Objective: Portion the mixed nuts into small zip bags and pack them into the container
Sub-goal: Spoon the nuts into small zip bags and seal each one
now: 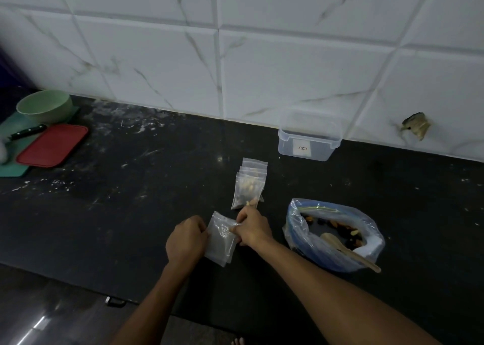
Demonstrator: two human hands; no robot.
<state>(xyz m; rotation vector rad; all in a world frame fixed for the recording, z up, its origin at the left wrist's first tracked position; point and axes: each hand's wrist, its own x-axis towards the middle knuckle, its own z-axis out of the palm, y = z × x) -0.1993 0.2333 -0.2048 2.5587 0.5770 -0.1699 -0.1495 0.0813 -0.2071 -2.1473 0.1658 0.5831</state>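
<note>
Here we hold a small stack of empty zip bags [219,240] between both hands above the dark tabletop [131,214]; our left hand [186,240] curls its grip closed on the stack's left edge, and our right hand [252,227] pinches the top right corner; beyond the right hand a row of filled bags [248,185] lies overlapping, running away toward the wall; to the right a large bag of mixed nuts [332,233] sits open in a blue bowl, a wooden spoon [345,250] resting inside with its handle pointing toward the near edge; the clear container [309,138] stands open against the tiled wall, well apart from our hands; it bears a white label with a small red and black mark, too blurred to read; far left lie a green bowl [44,105], a red tray [52,145] and a black-handled knife [27,131] on a green mat; between them and the bags the tabletop lies bare, streaked with white smears.
</note>
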